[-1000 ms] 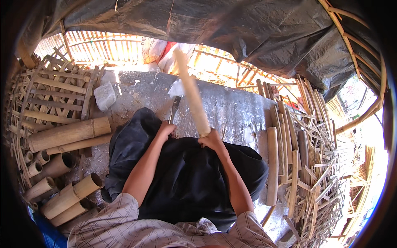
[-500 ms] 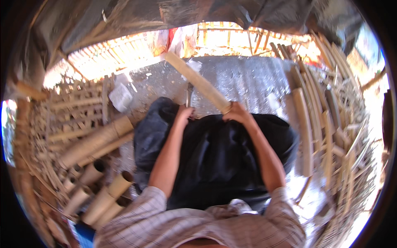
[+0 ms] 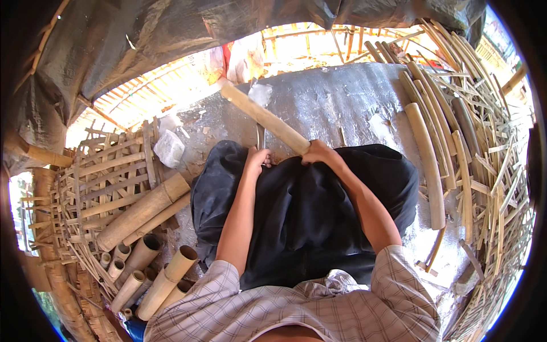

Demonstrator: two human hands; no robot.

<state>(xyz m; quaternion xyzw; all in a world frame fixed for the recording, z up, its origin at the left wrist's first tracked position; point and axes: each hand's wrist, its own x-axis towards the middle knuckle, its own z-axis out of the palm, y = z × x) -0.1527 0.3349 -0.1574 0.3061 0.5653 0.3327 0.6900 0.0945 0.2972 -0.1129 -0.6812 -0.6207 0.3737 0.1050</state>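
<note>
My right hand [image 3: 320, 153] grips the near end of a pale bamboo stick [image 3: 263, 117], which slants up and to the left over the grey mat [image 3: 342, 102]. Just left of it, my left hand [image 3: 256, 158] is closed around the handle of a knife [image 3: 261, 135] whose blade points away from me beside the stick. Both hands rest at the far edge of the black cloth [image 3: 307, 211] that covers my lap.
Cut bamboo tubes [image 3: 154, 273] and a thick bamboo pole [image 3: 142, 211] lie at my left beside a woven bamboo lattice [image 3: 108, 171]. Split bamboo strips [image 3: 450, 137] pile up on the right. A dark tarp [image 3: 171, 40] hangs overhead. A white plastic bag [image 3: 169, 148] sits on the mat.
The bamboo stick has tilted from nearly upright to slanting leftward, its far end swinging left. My view has shifted, and both hands stay at the cloth's edge.
</note>
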